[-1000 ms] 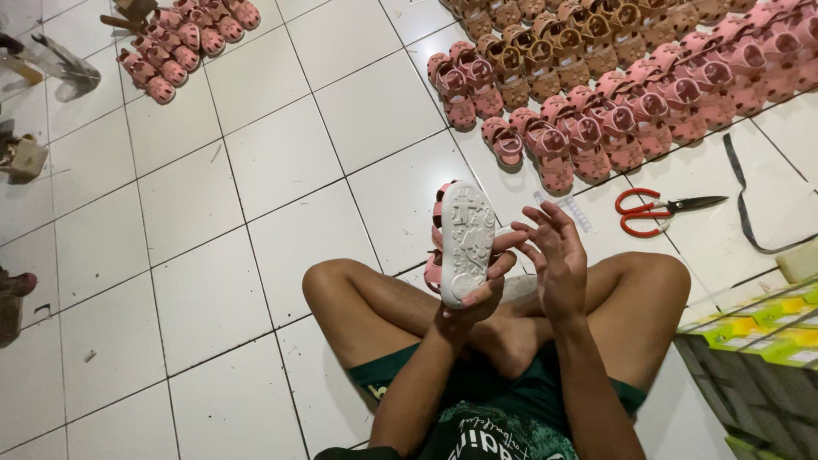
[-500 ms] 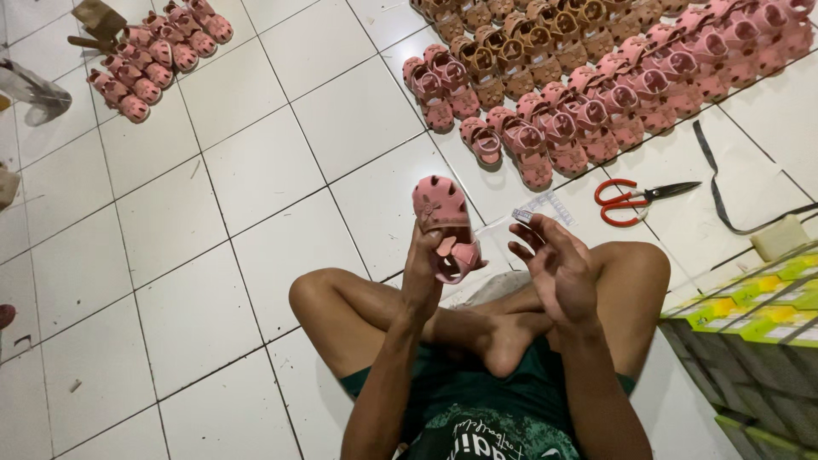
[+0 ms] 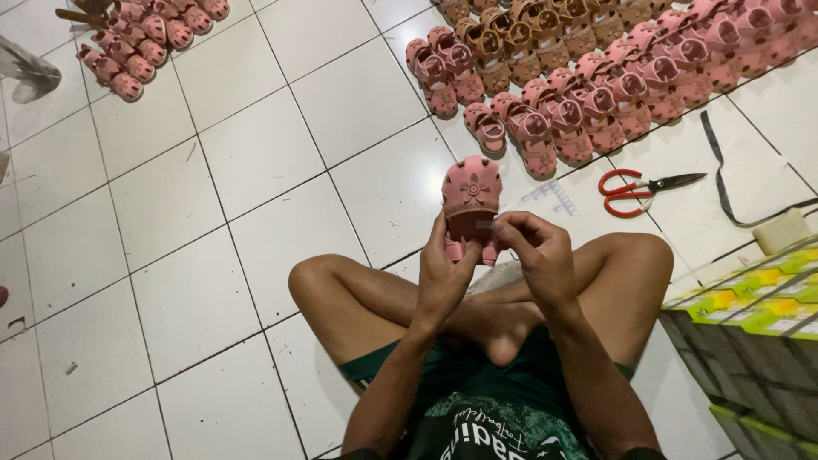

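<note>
Hands meet over the person's crossed legs, both closed on one small pink sandal (image 3: 471,200) held upright above the knees, its toe pointing away toward the far rows and its upper side, with a moulded flower, facing the camera. The left hand (image 3: 445,277) grips the sandal from the left and from below, its thumb laid up along the near left edge and its fingers wrapped behind, so the shoe stands just above and slightly right of that palm. The right hand (image 3: 538,255) sits at the sandal's near right corner, its thumb and forefinger pinched together at the heel end on something small and pale; what that bit is cannot be told. The sandal's strap ends (image 3: 468,250) hang down between the two hands. Beyond the hands, on the white tiled floor (image 3: 256,153), a long double row of pink and brown sandals (image 3: 596,77) runs across the far right, well apart from the held one. Just right of the hands lie red-handled scissors (image 3: 637,188), and between them and the sandal a small clear strip (image 3: 552,196) rests on a tile. A shorter row of pink sandals (image 3: 136,43) lies at the far left. Green and yellow boxes (image 3: 750,332) are stacked at the near right beside the person's knee.
</note>
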`<state>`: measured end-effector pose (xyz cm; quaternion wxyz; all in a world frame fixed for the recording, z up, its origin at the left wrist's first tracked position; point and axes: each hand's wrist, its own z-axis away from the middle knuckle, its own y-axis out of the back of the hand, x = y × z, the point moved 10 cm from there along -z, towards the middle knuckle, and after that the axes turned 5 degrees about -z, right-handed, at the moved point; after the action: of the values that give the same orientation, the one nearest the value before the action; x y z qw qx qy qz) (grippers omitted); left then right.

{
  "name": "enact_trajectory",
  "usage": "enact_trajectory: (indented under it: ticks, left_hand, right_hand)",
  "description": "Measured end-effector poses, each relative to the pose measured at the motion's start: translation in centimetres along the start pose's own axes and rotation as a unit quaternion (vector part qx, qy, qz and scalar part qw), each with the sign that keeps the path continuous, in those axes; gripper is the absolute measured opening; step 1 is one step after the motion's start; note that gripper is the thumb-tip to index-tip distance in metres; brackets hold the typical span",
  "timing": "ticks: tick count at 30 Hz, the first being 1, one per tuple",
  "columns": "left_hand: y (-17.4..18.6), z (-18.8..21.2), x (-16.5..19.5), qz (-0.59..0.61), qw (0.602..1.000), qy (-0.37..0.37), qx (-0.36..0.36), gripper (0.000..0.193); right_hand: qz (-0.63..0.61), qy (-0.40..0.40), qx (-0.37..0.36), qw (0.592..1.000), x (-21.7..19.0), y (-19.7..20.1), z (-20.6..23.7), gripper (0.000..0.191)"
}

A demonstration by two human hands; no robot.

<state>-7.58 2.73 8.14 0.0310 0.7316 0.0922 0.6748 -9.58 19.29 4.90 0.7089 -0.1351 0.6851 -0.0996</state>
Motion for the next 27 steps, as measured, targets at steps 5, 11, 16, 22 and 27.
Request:
enact_trajectory:
  ticks: [5,11,16,22,27]
  left_hand:
    - [0.2,0.2,1.2,-0.026,1.0,0.003,0.016,0.063]
    - [0.5,0.1,1.2,-0.032,0.998,0.017,0.042,0.068]
    - [0.7,0.0,1.3,-0.094,0.993,-0.026,0.068,0.054]
    - [1.0,0.2,-0.2,-0.055,0.996,0.001,0.071,0.049]
    - [0.9,0.3,-0.2,-0.028,0.997,0.006,0.068,0.046]
  right_hand:
    - [0.027,0.013,0.038,0.999,-0.5,-0.2,-0.3,0.024]
    - [0.047,0.026,0.04,0.998,-0.4,-0.7,0.1,0.025]
    - [0.064,0.023,0.052,0.996,0.0,-0.6,-0.4,0.024]
    - [0.063,0.029,0.062,0.996,0.0,-0.7,-0.1,0.021]
    - [0.082,0.036,0.067,0.994,-0.4,-0.8,0.0,0.019]
